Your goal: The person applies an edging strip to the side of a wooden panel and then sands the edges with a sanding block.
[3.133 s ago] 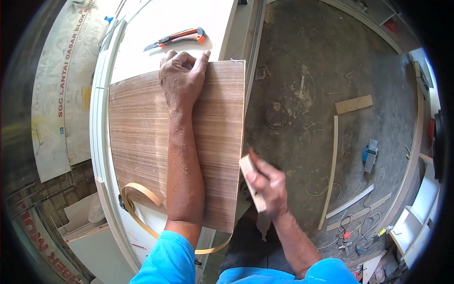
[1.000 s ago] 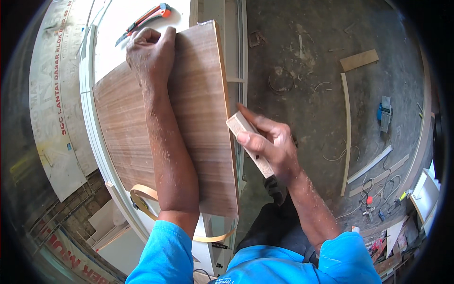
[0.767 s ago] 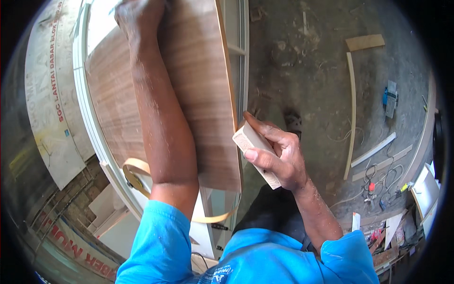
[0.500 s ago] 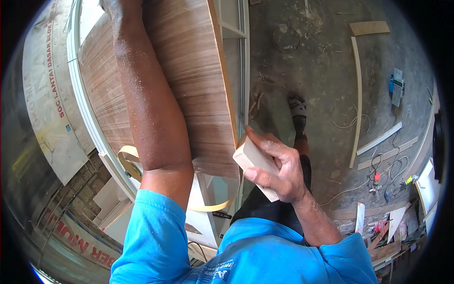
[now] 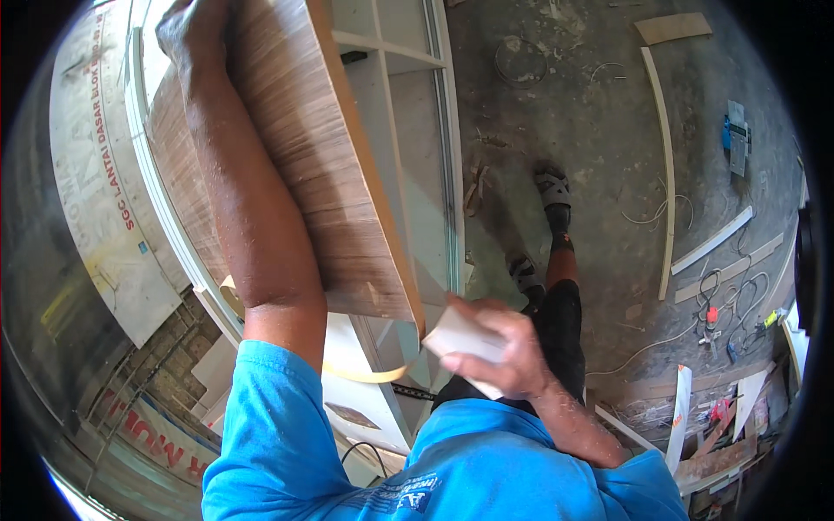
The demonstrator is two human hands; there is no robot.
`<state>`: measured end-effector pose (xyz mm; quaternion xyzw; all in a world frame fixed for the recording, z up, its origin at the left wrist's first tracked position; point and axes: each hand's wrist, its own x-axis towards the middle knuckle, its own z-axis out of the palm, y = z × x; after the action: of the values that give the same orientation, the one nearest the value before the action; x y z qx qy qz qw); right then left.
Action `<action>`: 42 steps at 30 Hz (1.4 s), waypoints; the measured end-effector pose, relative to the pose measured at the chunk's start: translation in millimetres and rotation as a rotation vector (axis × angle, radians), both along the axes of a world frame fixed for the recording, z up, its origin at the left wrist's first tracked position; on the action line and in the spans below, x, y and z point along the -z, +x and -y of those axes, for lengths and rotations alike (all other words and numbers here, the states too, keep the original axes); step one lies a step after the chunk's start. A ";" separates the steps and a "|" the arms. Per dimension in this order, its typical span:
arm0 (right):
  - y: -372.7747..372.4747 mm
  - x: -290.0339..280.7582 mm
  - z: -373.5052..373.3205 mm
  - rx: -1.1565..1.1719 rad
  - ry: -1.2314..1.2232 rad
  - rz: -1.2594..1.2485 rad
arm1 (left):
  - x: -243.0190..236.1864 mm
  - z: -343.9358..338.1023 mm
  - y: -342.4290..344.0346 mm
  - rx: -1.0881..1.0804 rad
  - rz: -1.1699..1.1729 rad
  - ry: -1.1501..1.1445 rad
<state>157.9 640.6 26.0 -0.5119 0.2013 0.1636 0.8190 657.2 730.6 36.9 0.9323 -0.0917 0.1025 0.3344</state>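
My right hand (image 5: 508, 352) is closed around a pale wooden block (image 5: 469, 339), slightly blurred. The block is beside the near right corner of a brown wood-grain board (image 5: 339, 200), whose long right edge carries a light tan band. My left arm reaches along the board, and my left hand (image 5: 193, 39) grips it near its far left side; the fingertips are partly hidden. From the board's near corner a loose yellowish edging strip (image 5: 369, 375) hangs and curls to the left. Beneath the board is a white cabinet frame (image 5: 382, 95) with open compartments.
Right of the cabinet is a dusty concrete floor (image 5: 599, 113). A long wooden strip (image 5: 662, 174), shorter white strips (image 5: 712, 240), tangled cables (image 5: 721, 300) and a blue-and-grey tool (image 5: 737, 139) lie there. Offcuts (image 5: 721, 456) pile up at lower right. A printed sheet (image 5: 113, 191) stands at left.
The board has swung left with my left hand, uncovering more of the cabinet. My right hand and the block have moved slightly down and left. A second foot now shows.
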 end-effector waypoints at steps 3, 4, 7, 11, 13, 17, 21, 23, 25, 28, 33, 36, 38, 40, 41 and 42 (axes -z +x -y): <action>3.1 2.2 9.3 0.150 0.059 -0.080 | -2.9 -7.2 8.5 -0.023 -0.022 0.016; 10.8 2.9 7.5 0.141 0.078 -0.039 | -4.2 -4.7 12.3 -0.022 -0.033 0.023; 26.2 4.7 -1.7 0.087 0.088 0.071 | -5.9 -2.9 21.5 -0.030 -0.060 0.051; 60.0 7.3 10.9 0.125 0.114 0.063 | -3.0 14.1 8.1 -0.043 -0.002 -0.091; 88.3 9.3 20.1 0.126 0.143 0.045 | -4.9 18.2 -3.2 -0.121 -0.058 -0.108; 155.5 12.6 40.1 0.142 0.114 0.096 | -12.1 19.9 -11.0 -0.070 -0.013 -0.124; 220.1 19.5 61.1 0.209 0.097 0.139 | -22.9 39.7 -24.6 -0.187 -0.147 -0.108; 253.6 15.3 73.1 0.218 0.156 0.097 | -19.8 29.8 -18.7 -0.126 -0.056 -0.054; 284.9 21.7 83.6 0.220 0.145 0.155 | -20.3 34.0 -21.0 -0.158 -0.070 -0.044; 327.1 14.7 94.5 0.308 0.206 0.173 | -18.3 27.1 -18.1 -0.152 -0.074 -0.039; 382.9 20.3 107.4 0.401 0.151 0.249 | -24.9 37.1 -19.3 -0.107 -0.030 -0.035; 387.3 17.2 115.2 0.408 0.117 0.254 | -19.4 32.5 -18.1 -0.122 -0.012 -0.047; 378.1 9.8 118.3 0.438 0.148 0.253 | -21.8 30.3 -18.6 -0.122 -0.021 -0.043; 379.4 7.5 114.8 0.385 0.103 0.263 | -22.7 29.5 -17.2 -0.111 -0.013 -0.014; 377.4 5.1 113.7 0.336 0.065 0.273 | -22.1 31.2 -17.4 -0.112 -0.014 -0.025; 369.3 1.3 115.4 0.325 0.030 0.224 | -21.5 32.8 -17.8 -0.094 0.006 -0.002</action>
<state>527.2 525.2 24.6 -0.4752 0.1866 -0.0258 0.8595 639.4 697.8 58.3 0.9349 -0.0484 0.1209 0.3300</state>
